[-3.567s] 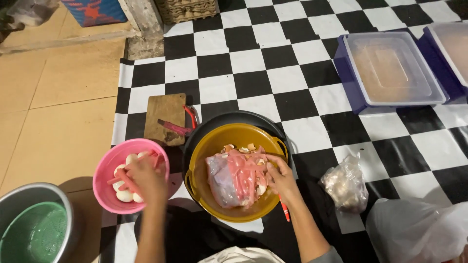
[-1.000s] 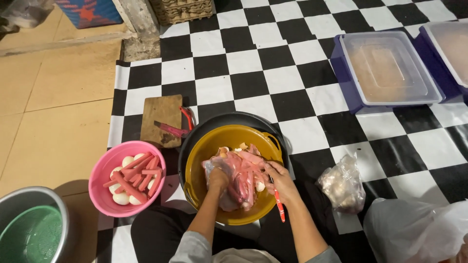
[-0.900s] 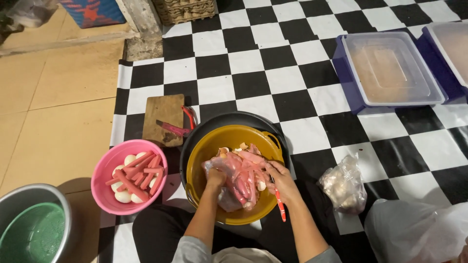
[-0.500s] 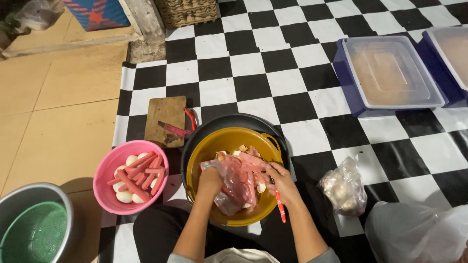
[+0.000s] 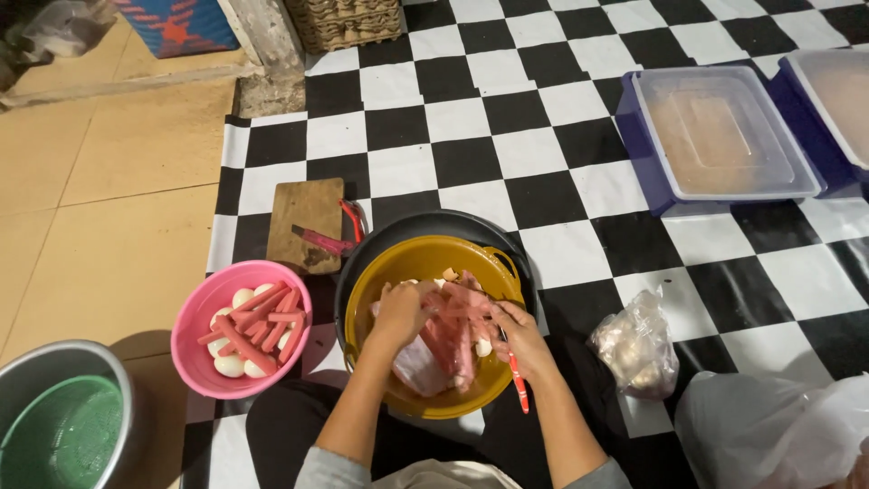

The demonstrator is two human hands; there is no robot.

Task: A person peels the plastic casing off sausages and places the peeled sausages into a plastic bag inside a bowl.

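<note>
Both my hands work inside a yellow bowl (image 5: 380, 282) that sits in a black pan (image 5: 425, 225) on the checkered mat. My left hand (image 5: 399, 312) grips a clear plastic packet of pink sausages (image 5: 445, 333) lying in the bowl. My right hand (image 5: 519, 340) touches the packet's right side and holds a red-handled knife (image 5: 517, 382) pointing down toward me. To the left, a pink bowl (image 5: 201, 330) holds sausage pieces and white eggs.
A wooden cutting board (image 5: 306, 222) with a red tool lies beyond the pink bowl. A metal pot with a green basin (image 5: 54, 435) sits at lower left. A small plastic bag (image 5: 634, 349), a large white bag (image 5: 778, 439) and two lidded containers (image 5: 724, 136) lie to the right.
My left hand left the pink bowl and came into the yellow bowl, where it took hold of the sausage packet. Over the last second both hands shifted only slightly on the packet.
</note>
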